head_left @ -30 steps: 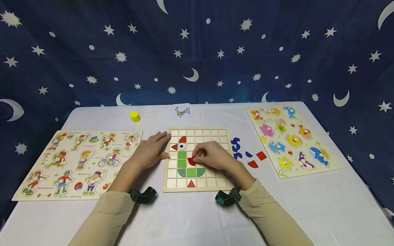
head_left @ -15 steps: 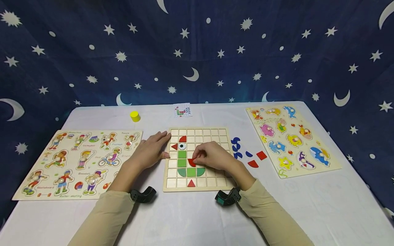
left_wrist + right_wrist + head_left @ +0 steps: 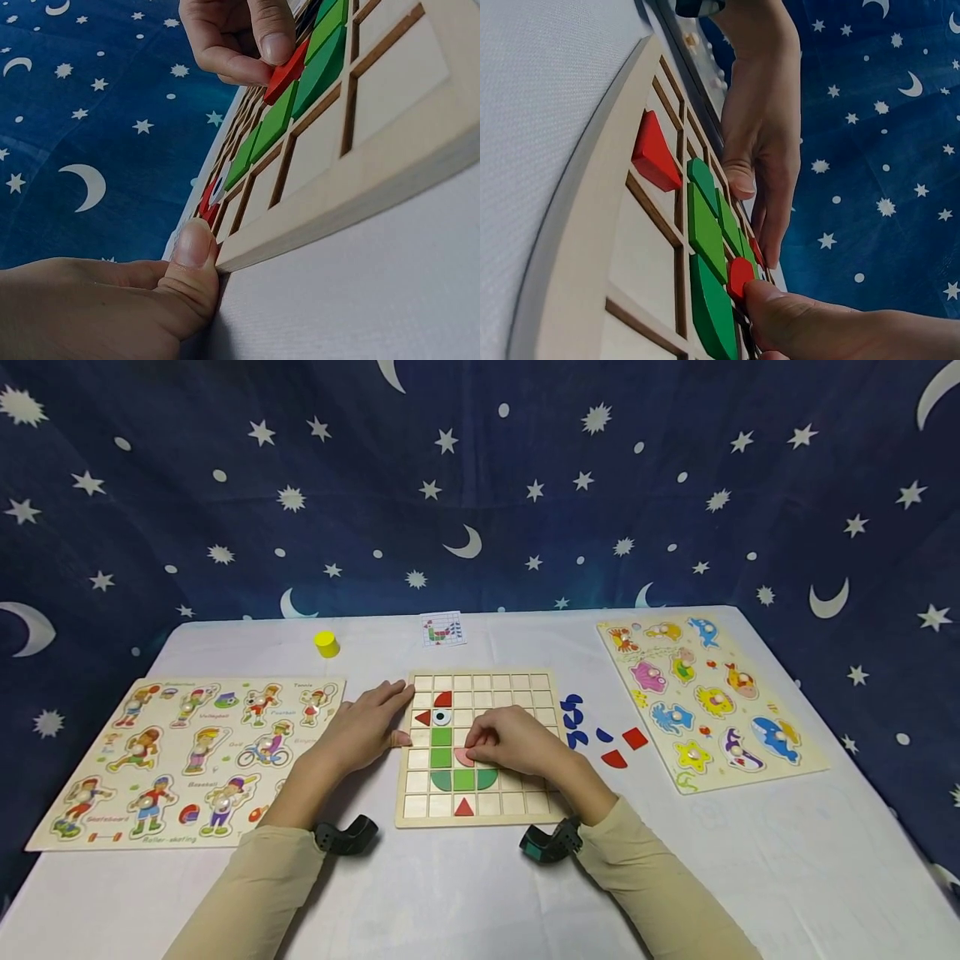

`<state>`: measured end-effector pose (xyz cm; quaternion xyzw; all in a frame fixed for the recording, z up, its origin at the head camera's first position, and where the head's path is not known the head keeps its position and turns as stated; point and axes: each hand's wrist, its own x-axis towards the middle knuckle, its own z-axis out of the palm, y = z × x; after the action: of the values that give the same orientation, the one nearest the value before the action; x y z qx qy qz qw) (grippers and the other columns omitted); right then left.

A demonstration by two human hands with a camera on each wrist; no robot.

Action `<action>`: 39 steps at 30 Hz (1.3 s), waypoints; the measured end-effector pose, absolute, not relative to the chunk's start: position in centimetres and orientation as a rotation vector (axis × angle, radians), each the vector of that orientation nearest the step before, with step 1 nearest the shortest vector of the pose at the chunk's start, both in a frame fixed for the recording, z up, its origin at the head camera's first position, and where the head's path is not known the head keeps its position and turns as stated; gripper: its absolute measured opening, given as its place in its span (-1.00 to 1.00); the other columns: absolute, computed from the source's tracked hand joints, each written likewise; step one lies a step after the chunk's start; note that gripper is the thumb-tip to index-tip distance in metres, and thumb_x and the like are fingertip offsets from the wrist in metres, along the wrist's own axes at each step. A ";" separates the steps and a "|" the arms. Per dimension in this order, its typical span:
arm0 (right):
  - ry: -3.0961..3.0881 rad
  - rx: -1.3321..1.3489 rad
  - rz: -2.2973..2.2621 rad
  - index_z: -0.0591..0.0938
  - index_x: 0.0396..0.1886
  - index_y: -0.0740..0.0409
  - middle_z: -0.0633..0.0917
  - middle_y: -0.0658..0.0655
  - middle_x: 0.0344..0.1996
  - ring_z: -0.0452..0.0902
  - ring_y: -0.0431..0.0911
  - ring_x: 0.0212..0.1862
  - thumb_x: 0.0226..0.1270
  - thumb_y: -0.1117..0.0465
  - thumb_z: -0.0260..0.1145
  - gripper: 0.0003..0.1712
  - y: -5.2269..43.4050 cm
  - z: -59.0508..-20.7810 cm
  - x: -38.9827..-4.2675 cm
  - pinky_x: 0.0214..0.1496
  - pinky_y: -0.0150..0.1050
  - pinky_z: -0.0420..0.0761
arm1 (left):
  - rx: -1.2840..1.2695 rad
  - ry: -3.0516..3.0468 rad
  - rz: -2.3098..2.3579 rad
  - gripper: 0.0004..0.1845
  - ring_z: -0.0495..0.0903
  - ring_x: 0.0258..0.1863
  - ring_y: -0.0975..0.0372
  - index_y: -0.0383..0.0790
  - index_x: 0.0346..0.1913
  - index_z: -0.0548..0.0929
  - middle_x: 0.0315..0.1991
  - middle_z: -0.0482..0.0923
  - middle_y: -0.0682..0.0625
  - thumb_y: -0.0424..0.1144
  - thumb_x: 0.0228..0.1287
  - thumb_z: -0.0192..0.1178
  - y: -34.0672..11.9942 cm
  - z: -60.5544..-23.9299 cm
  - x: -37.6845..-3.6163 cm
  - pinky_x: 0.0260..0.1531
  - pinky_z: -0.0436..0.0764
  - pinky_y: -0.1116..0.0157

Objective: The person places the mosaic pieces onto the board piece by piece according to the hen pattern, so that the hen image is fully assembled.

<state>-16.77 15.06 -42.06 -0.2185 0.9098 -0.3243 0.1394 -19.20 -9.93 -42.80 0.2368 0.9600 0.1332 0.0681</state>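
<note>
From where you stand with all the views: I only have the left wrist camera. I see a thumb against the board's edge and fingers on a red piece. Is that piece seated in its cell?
Observer: Not flat. In the right wrist view the red piece sits tilted, one edge raised above the green pieces, with the right hand pressing on it.
Operator: Are any spare pieces left off the board?
Observer: Yes. The head view shows blue pieces and two more red pieces loose on the table, right of the grid board.
Operator: What is the left hand doing beyond that thumb?
Observer: The left hand lies flat, fingers straight, along the board's left edge.
</note>
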 end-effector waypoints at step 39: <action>2.578 -0.595 -0.948 0.65 -0.06 0.06 0.66 0.03 -0.23 0.50 -0.13 -0.24 0.15 0.17 0.43 -0.67 23.0 -40.2 -18.7 -0.15 -0.25 0.51 | 0.720 2.885 0.435 -0.15 0.10 0.45 -0.08 -0.15 0.46 0.17 0.46 0.13 -0.15 0.08 0.17 0.21 -10.0 -42.7 -19.2 0.20 0.25 -0.25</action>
<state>-18.67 23.04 -40.19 -0.2089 0.9048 -0.3326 0.1646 -19.18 -9.99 -42.69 0.2392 0.9577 0.1445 0.0683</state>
